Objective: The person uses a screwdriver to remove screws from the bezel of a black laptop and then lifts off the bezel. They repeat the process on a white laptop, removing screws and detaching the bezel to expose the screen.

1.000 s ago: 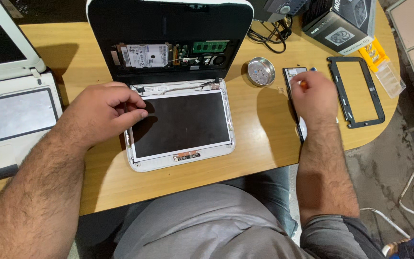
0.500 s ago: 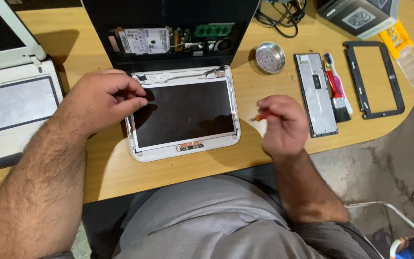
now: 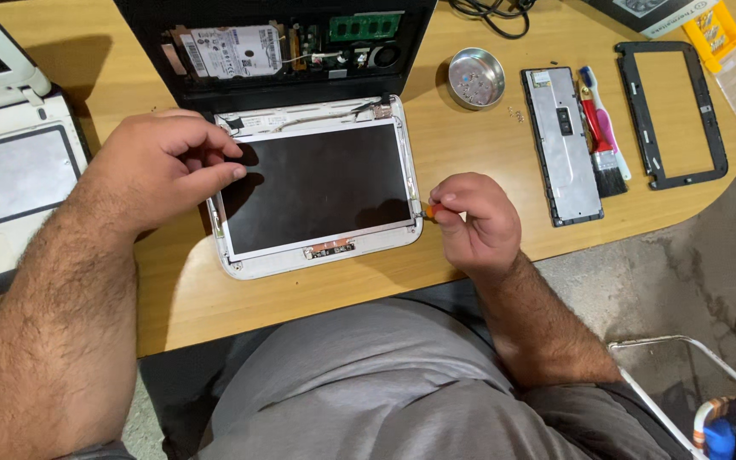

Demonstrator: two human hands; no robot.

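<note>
Laptop screen panel [image 3: 317,189] lies flat on the table [image 3: 470,145] between both hands. Left hand [image 3: 163,166] presses its top-left corner, fingers curled; right hand [image 3: 474,217] pinches an orange-handled screwdriver [image 3: 430,209] at the right edge. Looks thin and crack-prone, so grab the white frame, not the glass.

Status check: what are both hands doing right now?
Left hand resting on laptop screen panel. Right hand gripping orange-tipped tool at panel's right edge. Nothing in the way.
</note>
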